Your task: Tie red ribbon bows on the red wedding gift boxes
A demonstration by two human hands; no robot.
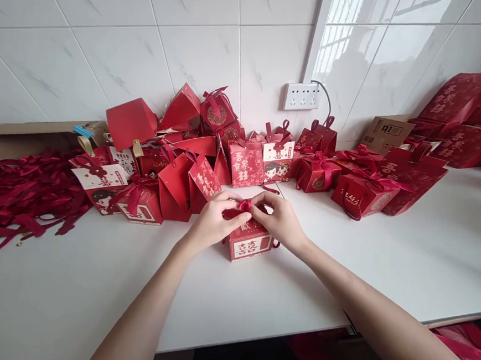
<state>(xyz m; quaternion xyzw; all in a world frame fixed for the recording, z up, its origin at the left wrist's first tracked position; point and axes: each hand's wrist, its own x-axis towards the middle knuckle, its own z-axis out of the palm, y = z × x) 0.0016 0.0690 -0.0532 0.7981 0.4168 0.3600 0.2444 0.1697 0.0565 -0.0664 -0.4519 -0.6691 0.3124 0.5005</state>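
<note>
Red ribbon (245, 205) atop the box (251, 248), mid-tabletop (234, 305): our L hand (217, 219) and R hand (280, 217) pinch it from opp. sides, thumbs against forefingers; we see the box directly below, wide face approx. L–R, neither hand nearer.

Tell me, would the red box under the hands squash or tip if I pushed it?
The red box would probably slide before tipping, since it looks squat and sits flat on the white table. Its sides look like card, so pushing hard might dent them.
</note>
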